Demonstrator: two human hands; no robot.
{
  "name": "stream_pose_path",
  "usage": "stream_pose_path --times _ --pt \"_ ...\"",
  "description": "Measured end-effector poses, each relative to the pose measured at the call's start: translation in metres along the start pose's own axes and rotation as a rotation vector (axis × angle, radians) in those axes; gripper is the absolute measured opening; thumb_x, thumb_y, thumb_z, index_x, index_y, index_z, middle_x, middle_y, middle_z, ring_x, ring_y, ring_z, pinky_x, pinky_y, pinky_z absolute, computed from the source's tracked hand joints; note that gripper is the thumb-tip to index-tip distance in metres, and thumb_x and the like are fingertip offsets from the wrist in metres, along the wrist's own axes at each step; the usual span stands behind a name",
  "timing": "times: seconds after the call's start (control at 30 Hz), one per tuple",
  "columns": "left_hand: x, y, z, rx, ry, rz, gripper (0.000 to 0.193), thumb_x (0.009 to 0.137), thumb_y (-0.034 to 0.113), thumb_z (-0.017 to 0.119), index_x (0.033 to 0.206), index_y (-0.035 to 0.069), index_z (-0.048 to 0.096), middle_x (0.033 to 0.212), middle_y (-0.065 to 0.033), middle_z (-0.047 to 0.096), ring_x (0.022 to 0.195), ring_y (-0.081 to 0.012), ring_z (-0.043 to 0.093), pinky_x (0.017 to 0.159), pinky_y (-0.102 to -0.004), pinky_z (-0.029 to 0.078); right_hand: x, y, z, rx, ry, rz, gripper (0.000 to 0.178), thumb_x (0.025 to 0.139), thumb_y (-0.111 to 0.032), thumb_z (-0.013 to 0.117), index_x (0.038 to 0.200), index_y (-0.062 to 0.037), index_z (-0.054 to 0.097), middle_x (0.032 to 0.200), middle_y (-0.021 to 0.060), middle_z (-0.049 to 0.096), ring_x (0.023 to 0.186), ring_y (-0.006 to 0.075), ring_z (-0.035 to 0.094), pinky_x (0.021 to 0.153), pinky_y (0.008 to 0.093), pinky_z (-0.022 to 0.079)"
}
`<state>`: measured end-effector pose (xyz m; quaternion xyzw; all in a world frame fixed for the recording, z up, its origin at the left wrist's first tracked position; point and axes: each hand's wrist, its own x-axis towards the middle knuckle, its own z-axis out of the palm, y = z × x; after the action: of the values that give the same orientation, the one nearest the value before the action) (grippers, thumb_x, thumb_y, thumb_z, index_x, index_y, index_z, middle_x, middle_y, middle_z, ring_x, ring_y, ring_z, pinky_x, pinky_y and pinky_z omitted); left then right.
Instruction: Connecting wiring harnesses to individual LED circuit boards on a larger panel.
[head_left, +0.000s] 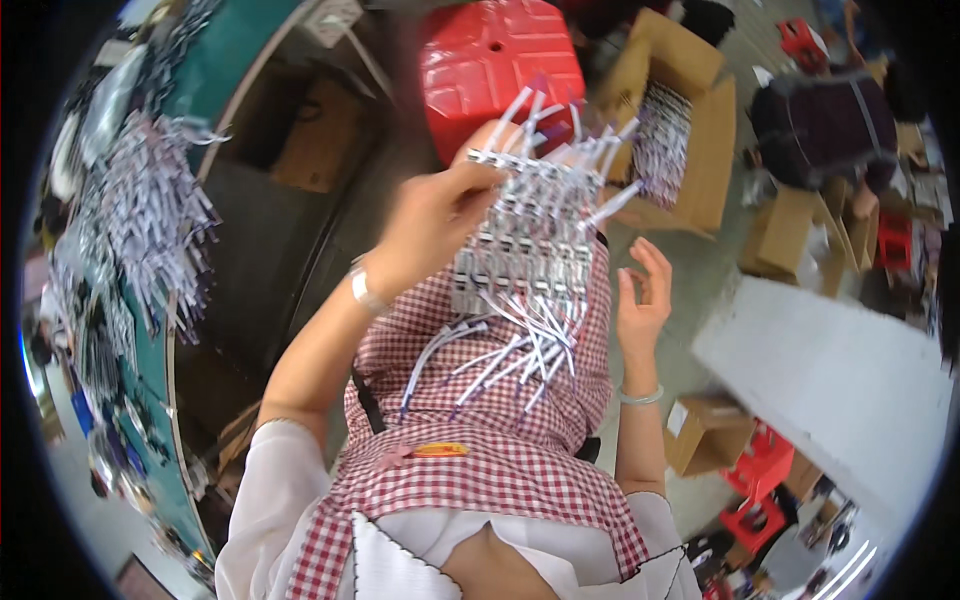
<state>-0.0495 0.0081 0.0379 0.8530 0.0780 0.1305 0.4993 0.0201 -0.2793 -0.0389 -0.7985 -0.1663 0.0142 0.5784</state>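
A bundle of small silvery metal parts with white leads (525, 235) lies over my lap, on the red-and-white checked apron. The parts are set in rows, and loose white strips with purplish ends fan out from the bundle's far and near ends. My left hand (435, 220) is closed on the bundle's upper left edge, thumb and fingers pinched together. To the right of it, my right hand (645, 290) is held up apart from the bundle, its fingers spread and nothing in them.
On the green-topped table (245, 50) at left lies a heap of similar white-stripped pieces (160, 205). Ahead stands a red plastic stool (500, 60). An open cardboard box (710, 160) at far right holds more such parts. Another person (825, 125) bends near further boxes.
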Motion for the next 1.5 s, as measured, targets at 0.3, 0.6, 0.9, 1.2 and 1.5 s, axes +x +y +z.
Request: stream_pose_path --times 0.3,0.6,0.9,1.2,1.5 --pt "-0.080 -0.006 0.011 0.297 -0.311 0.266 0.026 0.078 -0.004 0.066 0.104 0.001 0.069 0.096 -0.0111 0.070 0.081 -0.0281 0.069 0.069 -0.0341 0.057 -0.035 -0.017 -0.017 -0.188 -0.348 -0.265 0.027 0.082 0.005 0.068 0.107 -0.0056 0.071 0.116 0.0085 0.066 0.101 0.0264 0.063 0.081 0.0349 0.054" --pt "-0.084 0.002 0.045 0.572 -0.505 0.450 0.036 0.079 0.007 0.059 0.115 0.005 0.061 0.099 -0.0077 0.062 0.089 -0.0211 0.063 0.069 -0.0325 0.054 -0.022 -0.022 -0.009 -0.278 -0.454 -0.402 0.020 0.083 0.000 0.064 0.102 -0.0048 0.070 0.108 0.0059 0.068 0.098 0.0265 0.063 0.080 0.0366 0.053" --pt "-0.079 -0.004 0.043 0.420 -0.469 0.384 0.029 0.078 0.004 0.066 0.106 0.003 0.062 0.090 -0.0083 0.062 0.080 -0.0232 0.064 0.066 -0.0337 0.053 -0.016 -0.023 -0.005 -0.279 -0.505 -0.394 0.023 0.083 0.003 0.062 0.103 -0.0048 0.070 0.106 0.0073 0.067 0.093 0.0269 0.063 0.078 0.0372 0.053" --pt "-0.037 -0.034 0.026 -0.020 -0.141 -0.175 0.010 0.096 0.009 0.064 0.098 -0.001 0.063 0.077 -0.0041 0.064 0.066 -0.0098 0.060 0.060 -0.0255 0.046 -0.008 -0.023 -0.003 -0.291 -0.593 -0.398 0.029 0.083 0.001 0.066 0.110 -0.0086 0.070 0.108 0.0083 0.066 0.094 0.0279 0.062 0.078 0.0374 0.052" --pt "-0.017 -0.052 0.033 -0.075 -0.103 -0.319 0.017 0.092 0.012 0.067 0.093 -0.004 0.062 0.070 -0.0105 0.063 0.058 -0.0148 0.056 0.057 -0.0312 0.045 -0.002 -0.033 -0.004 -0.364 -0.679 -0.445 0.040 0.077 0.001 0.070 0.114 -0.0149 0.070 0.107 0.0069 0.064 0.091 0.0258 0.062 0.075 0.0367 0.052"
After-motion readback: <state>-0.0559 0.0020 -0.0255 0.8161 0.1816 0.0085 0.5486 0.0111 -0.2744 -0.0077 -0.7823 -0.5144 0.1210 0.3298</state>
